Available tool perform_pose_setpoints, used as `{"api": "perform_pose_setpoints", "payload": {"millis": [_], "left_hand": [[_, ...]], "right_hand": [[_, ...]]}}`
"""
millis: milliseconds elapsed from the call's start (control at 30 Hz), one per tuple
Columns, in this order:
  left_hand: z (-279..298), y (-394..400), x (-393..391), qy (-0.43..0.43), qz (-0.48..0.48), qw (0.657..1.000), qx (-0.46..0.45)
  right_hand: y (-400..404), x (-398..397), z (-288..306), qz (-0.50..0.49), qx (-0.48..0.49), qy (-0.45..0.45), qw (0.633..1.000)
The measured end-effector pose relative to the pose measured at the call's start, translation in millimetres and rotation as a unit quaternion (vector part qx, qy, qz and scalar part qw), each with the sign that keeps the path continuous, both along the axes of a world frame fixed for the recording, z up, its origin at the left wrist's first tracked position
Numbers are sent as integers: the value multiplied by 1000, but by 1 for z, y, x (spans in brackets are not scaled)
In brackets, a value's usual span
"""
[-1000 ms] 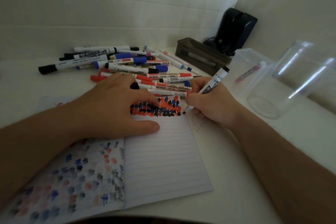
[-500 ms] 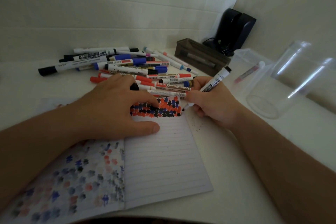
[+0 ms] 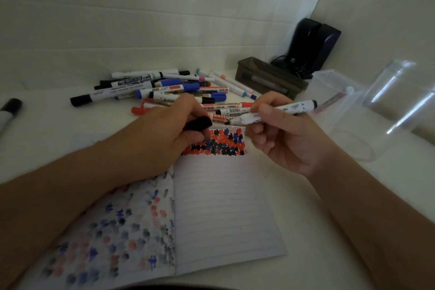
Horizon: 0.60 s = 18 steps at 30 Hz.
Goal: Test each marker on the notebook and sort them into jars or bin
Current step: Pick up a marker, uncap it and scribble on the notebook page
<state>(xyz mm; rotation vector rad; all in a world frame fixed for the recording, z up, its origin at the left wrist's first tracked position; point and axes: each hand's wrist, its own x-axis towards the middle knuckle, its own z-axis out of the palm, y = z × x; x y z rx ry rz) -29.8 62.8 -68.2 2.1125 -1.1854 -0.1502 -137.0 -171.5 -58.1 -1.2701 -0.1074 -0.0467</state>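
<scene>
Right hand (image 3: 280,134) gripping marker (image 3: 270,114); left hand (image 3: 164,134) pinching black cap (image 3: 199,123) above notebook (image 3: 223,214).

Dim, soft light over a white tabletop (image 3: 306,254) set into a corner of plain white walls (image 3: 164,19), faint horizontal seams on the left wall, a black device (image 3: 313,45) standing in the corner.

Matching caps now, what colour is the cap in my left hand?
Black cap, seen in the head view.
</scene>
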Motion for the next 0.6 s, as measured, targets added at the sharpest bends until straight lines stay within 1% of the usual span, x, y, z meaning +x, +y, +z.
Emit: {"api": "perform_pose_setpoints", "payload": {"millis": [133,233,433,533,600], "left_hand": [[1,0,-2,-7,-6,1000,-2],[-1,0,-1,-23,-8,1000,4],[-5,0,2,-53,-10,998,14],[-2,0,1,-39,-9,999,-14],[2,2,-2,-6,-14,997,-71]], "right_hand": [[5,0,-1,-15,1,18,1000],[5,-1,-3,-14,-18,32,999],[7,3,-6,7,-38,55,998],[13,4,-2,-37,-44,53,997],[15,3,2,-97,-36,33,994]]}}
